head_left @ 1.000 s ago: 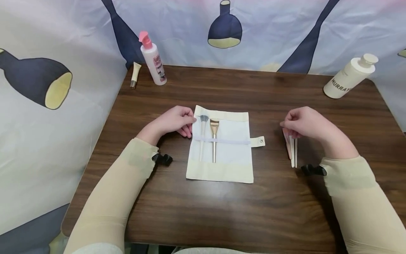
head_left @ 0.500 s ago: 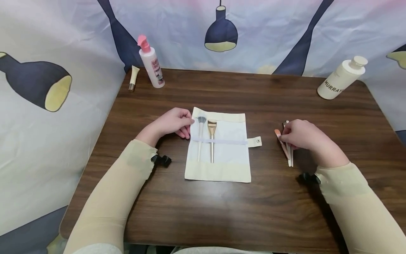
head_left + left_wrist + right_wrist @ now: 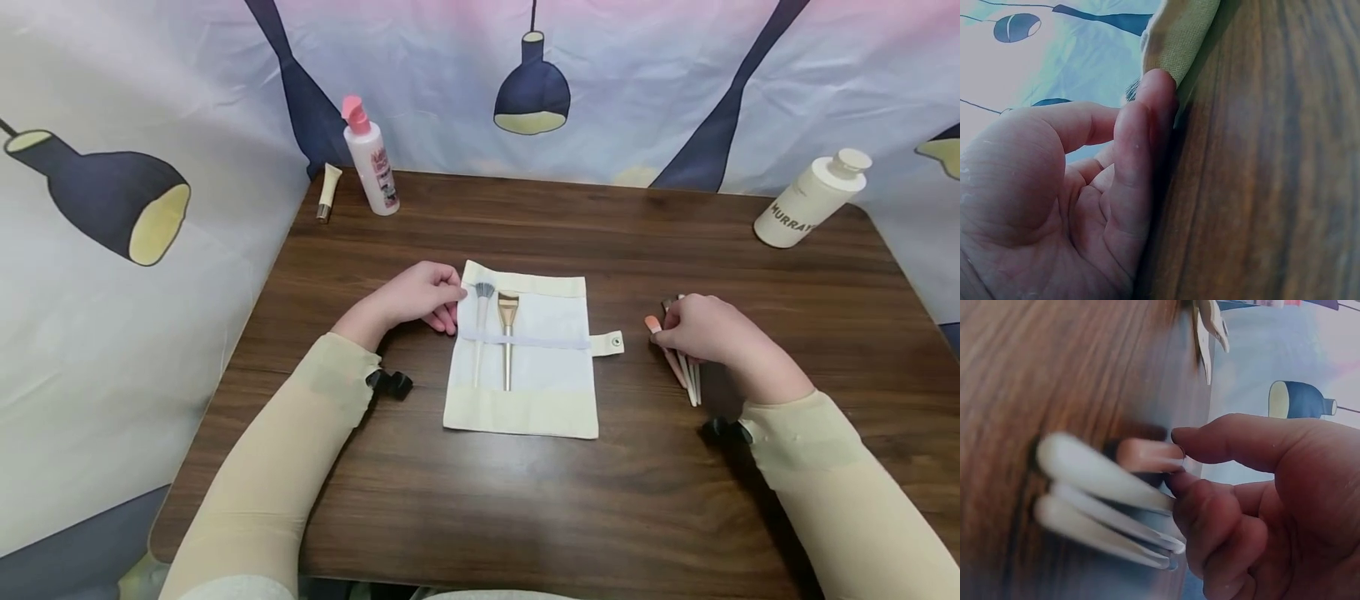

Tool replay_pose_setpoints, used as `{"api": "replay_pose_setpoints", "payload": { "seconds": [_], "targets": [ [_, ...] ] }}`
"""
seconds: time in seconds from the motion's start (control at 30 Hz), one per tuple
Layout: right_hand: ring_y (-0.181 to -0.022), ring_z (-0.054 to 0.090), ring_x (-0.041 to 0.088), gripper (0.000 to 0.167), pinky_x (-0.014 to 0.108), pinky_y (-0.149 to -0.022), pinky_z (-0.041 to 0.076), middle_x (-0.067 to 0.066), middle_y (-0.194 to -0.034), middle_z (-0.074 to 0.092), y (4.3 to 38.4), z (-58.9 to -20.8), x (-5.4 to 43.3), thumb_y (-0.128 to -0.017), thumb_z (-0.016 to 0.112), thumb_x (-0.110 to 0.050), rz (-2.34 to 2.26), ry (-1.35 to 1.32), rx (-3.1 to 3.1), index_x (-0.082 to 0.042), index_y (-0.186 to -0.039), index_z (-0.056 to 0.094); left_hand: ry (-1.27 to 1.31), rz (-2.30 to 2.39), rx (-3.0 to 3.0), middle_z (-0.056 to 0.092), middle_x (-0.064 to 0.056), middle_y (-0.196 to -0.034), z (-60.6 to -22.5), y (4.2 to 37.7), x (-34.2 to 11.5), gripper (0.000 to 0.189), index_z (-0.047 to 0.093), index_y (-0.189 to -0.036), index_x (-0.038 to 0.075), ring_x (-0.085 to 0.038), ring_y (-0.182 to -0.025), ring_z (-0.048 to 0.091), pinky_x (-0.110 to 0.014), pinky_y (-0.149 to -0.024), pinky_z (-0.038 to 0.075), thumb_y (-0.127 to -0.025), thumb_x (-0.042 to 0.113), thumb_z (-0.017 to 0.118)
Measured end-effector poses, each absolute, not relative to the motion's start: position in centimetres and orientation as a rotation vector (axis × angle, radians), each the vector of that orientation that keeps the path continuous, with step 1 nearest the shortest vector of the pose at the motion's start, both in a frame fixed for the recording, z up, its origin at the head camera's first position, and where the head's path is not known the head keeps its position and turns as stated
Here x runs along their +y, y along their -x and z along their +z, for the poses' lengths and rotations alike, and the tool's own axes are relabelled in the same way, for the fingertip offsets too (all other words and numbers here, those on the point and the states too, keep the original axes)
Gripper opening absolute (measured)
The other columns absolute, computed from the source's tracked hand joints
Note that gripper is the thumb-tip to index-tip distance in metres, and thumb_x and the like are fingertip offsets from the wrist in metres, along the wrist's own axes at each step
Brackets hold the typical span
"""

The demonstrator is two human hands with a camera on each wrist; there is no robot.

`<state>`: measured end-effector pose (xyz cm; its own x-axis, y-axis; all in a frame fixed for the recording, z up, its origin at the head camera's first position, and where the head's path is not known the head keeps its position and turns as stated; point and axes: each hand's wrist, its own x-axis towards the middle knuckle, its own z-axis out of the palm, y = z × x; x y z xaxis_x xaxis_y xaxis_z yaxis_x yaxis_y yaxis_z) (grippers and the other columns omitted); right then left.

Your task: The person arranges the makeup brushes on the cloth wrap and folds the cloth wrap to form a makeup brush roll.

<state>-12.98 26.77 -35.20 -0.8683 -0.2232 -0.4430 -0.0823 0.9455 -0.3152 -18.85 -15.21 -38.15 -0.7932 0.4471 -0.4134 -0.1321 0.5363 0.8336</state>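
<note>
An off-white cloth brush roll (image 3: 521, 412) lies unfolded mid-table, its snap tab pointing right. Under its elastic strap sit a grey-bristled brush (image 3: 481, 321) with a pale handle and a gold flat brush (image 3: 507, 333). My left hand (image 3: 427, 296) pinches the roll's upper left edge between thumb and fingers. On the right, my right hand (image 3: 701, 329) reaches down over a small bunch of brushes. Its thumb and finger pinch a pink-handled brush (image 3: 1147, 455) with an orange tip. White handles (image 3: 1094, 469) lie alongside it, partly hidden by the fingers.
A white pump bottle (image 3: 372, 171) with a pink top and a small cream tube (image 3: 327, 192) stand at the back left. A large white bottle (image 3: 806, 204) is at the back right. Patterned fabric hangs behind the wooden table (image 3: 525, 508).
My right hand has shifted slightly left and down over the brushes, and the pink brush has swung so its orange tip shows at the left. The left hand stays at the roll's edge.
</note>
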Motion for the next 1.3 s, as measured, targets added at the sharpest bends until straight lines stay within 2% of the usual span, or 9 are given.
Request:
{"api": "replay_pose_setpoints", "payload": {
  "seconds": [0.13, 0.3, 0.47, 0.67, 0.83, 1.1, 1.3],
  "targets": [
    [-0.054, 0.061, 0.014, 0.021, 0.032, -0.053, 0.049, -0.001, -0.061, 0.062, 13.1, -35.4, 26.8, -0.091, 0.064, -0.026, -0.389, 0.223, 2.664, -0.010, -0.079, 0.067, -0.280, 1.266, 2.190, 0.072, -0.017, -0.081, -38.2, 18.8, -15.1, 0.020, 0.059, -0.104, 0.002, -0.026, -0.069, 0.074, -0.034, -0.064, 0.063, -0.107, 0.021, 0.056],
    [-0.056, 0.062, 0.015, 0.023, 0.032, -0.054, 0.051, 0.001, -0.064, 0.065, 13.1, -34.9, 26.8, -0.096, 0.064, -0.025, -0.581, 0.178, 2.606, -0.005, -0.084, 0.066, -0.258, 1.262, 2.173, 0.072, -0.016, -0.081, -38.5, 18.9, -15.2, 0.020, 0.058, -0.104, 0.002, -0.025, -0.069, 0.074, -0.034, -0.064, 0.063, -0.107, 0.021, 0.056],
    [-0.063, 0.065, 0.019, 0.028, 0.034, -0.059, 0.058, 0.006, -0.070, 0.067, 13.6, -33.8, 26.0, -0.101, 0.063, -0.024, -0.817, 0.154, 2.561, -0.002, -0.083, 0.061, -0.265, 1.273, 2.182, 0.072, -0.016, -0.081, -38.6, 18.8, -15.4, 0.019, 0.058, -0.105, 0.002, -0.025, -0.068, 0.074, -0.033, -0.063, 0.063, -0.107, 0.021, 0.056],
    [-0.071, 0.070, 0.019, 0.028, 0.036, -0.067, 0.063, 0.009, -0.078, 0.071, 14.7, -33.6, 24.7, -0.102, 0.064, -0.024, -1.003, 0.138, 2.492, 0.002, -0.091, 0.061, -0.281, 1.280, 2.170, 0.072, -0.016, -0.080, -38.6, 18.6, -15.3, 0.019, 0.058, -0.103, 0.002, -0.025, -0.068, 0.074, -0.034, -0.063, 0.063, -0.107, 0.020, 0.055],
    [-0.074, 0.073, 0.020, 0.028, 0.036, -0.071, 0.064, 0.011, -0.082, 0.073, 15.8, -34.0, 22.7, -0.102, 0.066, -0.023, -1.237, 0.107, 2.368, 0.005, -0.098, 0.062, -0.289, 1.284, 2.181, 0.071, -0.016, -0.080, -38.6, 18.5, -15.3, 0.019, 0.058, -0.103, 0.002, -0.026, -0.068, 0.074, -0.034, -0.063, 0.063, -0.107, 0.020, 0.055],
    [-0.072, 0.074, 0.018, 0.024, 0.032, -0.069, 0.064, 0.010, -0.082, 0.074, 17.1, -36.0, 18.4, -0.100, 0.068, -0.015, -1.481, 0.042, 2.238, 0.006, -0.109, 0.062, -0.283, 1.283, 2.151, 0.073, -0.017, -0.081, -39.0, 18.5, -15.1, 0.019, 0.058, -0.105, 0.001, -0.025, -0.068, 0.074, -0.033, -0.063, 0.063, -0.107, 0.019, 0.056],
    [-0.073, 0.074, 0.018, 0.025, 0.032, -0.070, 0.064, 0.011, -0.085, 0.075, 17.5, -37.2, 15.9, -0.100, 0.069, -0.016, -1.559, 0.020, 2.189, 0.004, -0.111, 0.061, -0.273, 1.285, 2.155, 0.071, -0.017, -0.080, -38.7, 18.7, -15.1, 0.019, 0.058, -0.104, 0.001, -0.025, -0.067, 0.074, -0.033, -0.062, 0.063, -0.107, 0.019, 0.055]
  ]
}}
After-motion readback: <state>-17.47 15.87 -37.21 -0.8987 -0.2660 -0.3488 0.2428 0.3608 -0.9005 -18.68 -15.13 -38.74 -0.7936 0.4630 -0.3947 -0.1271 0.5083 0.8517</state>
